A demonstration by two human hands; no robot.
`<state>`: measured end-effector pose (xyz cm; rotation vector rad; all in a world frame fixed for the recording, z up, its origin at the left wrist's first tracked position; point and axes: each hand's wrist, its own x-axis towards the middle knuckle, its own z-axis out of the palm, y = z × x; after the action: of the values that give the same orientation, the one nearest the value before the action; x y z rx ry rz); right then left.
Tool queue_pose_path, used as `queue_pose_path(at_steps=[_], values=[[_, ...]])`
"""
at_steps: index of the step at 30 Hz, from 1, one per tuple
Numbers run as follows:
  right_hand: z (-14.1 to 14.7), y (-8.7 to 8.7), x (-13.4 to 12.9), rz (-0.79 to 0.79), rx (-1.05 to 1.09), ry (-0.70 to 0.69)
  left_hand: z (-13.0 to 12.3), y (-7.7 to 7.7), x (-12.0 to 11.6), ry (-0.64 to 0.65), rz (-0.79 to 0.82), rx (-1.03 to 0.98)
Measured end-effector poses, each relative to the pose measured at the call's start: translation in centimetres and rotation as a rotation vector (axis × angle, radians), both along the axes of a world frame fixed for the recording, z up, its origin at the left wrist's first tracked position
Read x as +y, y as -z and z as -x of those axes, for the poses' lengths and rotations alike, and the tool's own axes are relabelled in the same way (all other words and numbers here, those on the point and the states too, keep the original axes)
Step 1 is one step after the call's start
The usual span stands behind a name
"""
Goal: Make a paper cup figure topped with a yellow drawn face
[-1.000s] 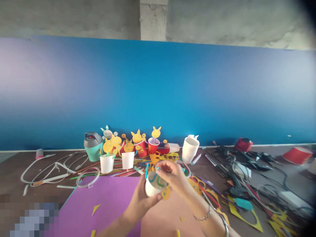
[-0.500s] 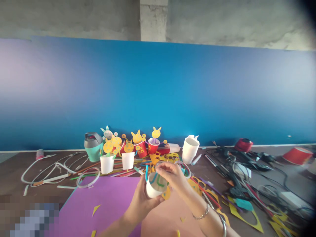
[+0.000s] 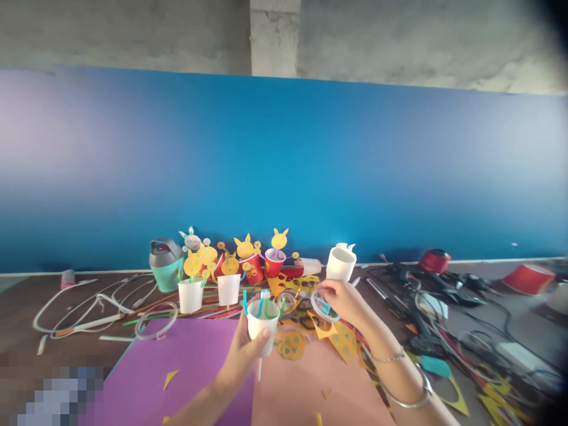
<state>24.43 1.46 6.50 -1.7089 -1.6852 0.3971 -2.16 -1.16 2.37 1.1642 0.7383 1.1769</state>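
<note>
My left hand [image 3: 244, 349] is wrapped round a white paper cup [image 3: 261, 331], thumb across its front. Blue strips [image 3: 245, 302] and green strips [image 3: 268, 307] bend over the cup's rim, and a thin white stick [image 3: 260, 370] shows below it. To the right, my right hand [image 3: 339, 296] has its fingers curled at the upper edge of a clear ring-shaped roll [image 3: 314, 307]; what they pinch, if anything, is hidden. A yellow paper cut-out with a drawn face [image 3: 290, 345] lies just right of the cup.
White cups [image 3: 190, 299] and red cups [image 3: 275, 266] with yellow animal figures stand at the back, beside a teal bottle [image 3: 166, 266]. A taller white cup [image 3: 341, 266] stands right of them. Purple paper [image 3: 177, 355] lies in front; black cables [image 3: 421, 331] tangle at right.
My right hand has left the cup and moved right to the ring-shaped roll. My left hand has shifted the cup slightly left, and the yellow face cut-out is now in fuller view.
</note>
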Motion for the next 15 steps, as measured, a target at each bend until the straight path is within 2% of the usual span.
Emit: queue_pose_path(at_steps=[2,5,7,9,15], values=[[0.0,0.4,0.0,0.048,-0.148,0.017,0.1,0.5,0.2,-0.004,0.022,-0.002],[1.3,1.2,0.1,0.000,-0.341,0.020,0.3,1.1,0.5,-0.009,0.006,0.032],[2.3,1.9,0.2,-0.015,-0.478,0.037,0.4,1.3,0.5,-0.003,-0.027,0.048],[3.0,2.5,0.4,0.035,-0.582,0.077,0.4,1.1,0.4,0.005,-0.062,0.052],[3.2,3.1,0.5,0.166,-0.663,0.173,0.2,0.9,0.3,0.070,-0.107,0.055]])
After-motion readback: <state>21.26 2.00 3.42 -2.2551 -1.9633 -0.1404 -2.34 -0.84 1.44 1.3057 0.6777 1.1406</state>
